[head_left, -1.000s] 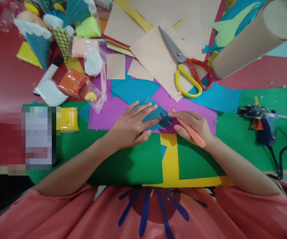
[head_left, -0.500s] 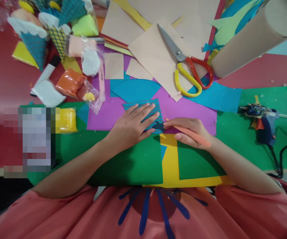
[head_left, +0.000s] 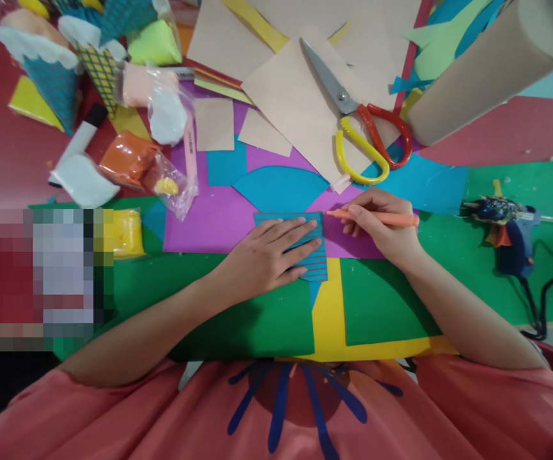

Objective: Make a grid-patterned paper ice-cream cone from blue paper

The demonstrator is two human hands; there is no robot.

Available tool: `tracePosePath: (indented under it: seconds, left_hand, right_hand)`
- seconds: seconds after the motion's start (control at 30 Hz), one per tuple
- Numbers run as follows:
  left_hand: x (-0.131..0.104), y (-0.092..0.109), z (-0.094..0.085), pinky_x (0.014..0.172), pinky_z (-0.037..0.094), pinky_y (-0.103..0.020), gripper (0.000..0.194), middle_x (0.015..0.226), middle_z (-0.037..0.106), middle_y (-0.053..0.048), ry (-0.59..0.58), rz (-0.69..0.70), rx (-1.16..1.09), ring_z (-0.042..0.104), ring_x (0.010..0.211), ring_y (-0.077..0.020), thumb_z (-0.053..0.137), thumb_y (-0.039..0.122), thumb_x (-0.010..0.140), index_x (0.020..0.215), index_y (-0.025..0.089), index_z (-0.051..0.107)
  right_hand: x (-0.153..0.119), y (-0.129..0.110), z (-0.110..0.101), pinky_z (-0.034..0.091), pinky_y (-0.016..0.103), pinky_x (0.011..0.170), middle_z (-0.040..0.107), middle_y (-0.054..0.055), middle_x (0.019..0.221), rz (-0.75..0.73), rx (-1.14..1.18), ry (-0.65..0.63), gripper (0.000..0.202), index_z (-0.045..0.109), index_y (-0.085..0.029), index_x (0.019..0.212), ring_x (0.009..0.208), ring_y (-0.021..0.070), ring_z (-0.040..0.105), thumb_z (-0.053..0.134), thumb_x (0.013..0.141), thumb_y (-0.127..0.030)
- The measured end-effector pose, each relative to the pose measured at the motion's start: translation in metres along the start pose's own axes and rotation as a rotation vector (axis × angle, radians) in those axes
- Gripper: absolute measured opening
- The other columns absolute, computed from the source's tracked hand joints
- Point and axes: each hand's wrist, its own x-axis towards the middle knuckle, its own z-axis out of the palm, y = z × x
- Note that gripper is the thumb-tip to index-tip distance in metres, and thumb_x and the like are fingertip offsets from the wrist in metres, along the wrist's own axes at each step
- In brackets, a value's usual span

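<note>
Under my left hand [head_left: 269, 252] lies a small blue sheet [head_left: 315, 265] ruled with several dark reddish lines. That hand is flat on it with the fingers spread, covering its left part. In my right hand [head_left: 384, 227] is an orange marker [head_left: 391, 218], gripped between thumb and fingers. Its tip meets the upper right corner of the lined sheet. The sheet rests over purple [head_left: 199, 223], green and yellow sheets. Just above it is a blue piece with a curved top [head_left: 280, 185].
Scissors [head_left: 353, 112] with red and yellow handles lie on beige sheets at the back. A beige roll [head_left: 477, 76] stands back right, a glue gun [head_left: 511, 230] at the right. Clay packets [head_left: 130, 156], a white marker [head_left: 79, 144] and decorated cones [head_left: 53, 83] crowd the left.
The lined sheet has turned and shifted a little right and down under my left hand. My right hand has moved up with the marker, its tip going from the lower to the upper right corner.
</note>
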Motion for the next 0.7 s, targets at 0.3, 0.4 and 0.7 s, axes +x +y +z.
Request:
tracePosePath:
  seconds: [0.3, 0.4, 0.7]
  left_hand:
    - [0.0011, 0.0002, 0.0005, 0.105, 0.04, -0.043, 0.041, 0.146, 0.05, -0.013, -0.011, -0.006, -0.019, 0.049, 0.134, -0.0281, 0.044, 0.036, 0.1, 0.136, 0.018, 0.055]
    - [0.0013, 0.0, 0.0009, 0.105, 0.04, -0.044, 0.042, 0.147, 0.05, -0.014, -0.023, -0.006, -0.031, 0.048, 0.134, -0.0281, 0.043, 0.037, 0.1, 0.137, 0.019, 0.054]
    - [0.0011, -0.0002, 0.0008, 0.106, 0.039, -0.044, 0.042, 0.147, 0.049, -0.013, -0.031, -0.011, -0.029, 0.047, 0.134, -0.0274, 0.042, 0.037, 0.101, 0.137, 0.02, 0.053]
  right_hand:
    - [0.0018, 0.0006, 0.0012, 0.046, 0.021, 0.048, 0.065, 0.0, 0.065, -0.019, -0.102, -0.006, 0.023, 0.068, -0.016, 0.076, 0.051, 0.008, 0.059, 0.064, 0.087, -0.035]
    - [0.002, 0.0001, 0.0012, 0.045, 0.021, 0.047, 0.065, 0.0, 0.064, -0.021, -0.111, -0.011, 0.021, 0.068, -0.016, 0.076, 0.051, 0.0081, 0.059, 0.064, 0.088, -0.034]
    - [0.0014, 0.0008, 0.0016, 0.045, 0.022, 0.049, 0.066, 0.0, 0.065, -0.04, -0.15, -0.022, 0.02, 0.068, -0.016, 0.077, 0.054, 0.0089, 0.06, 0.064, 0.088, -0.032]
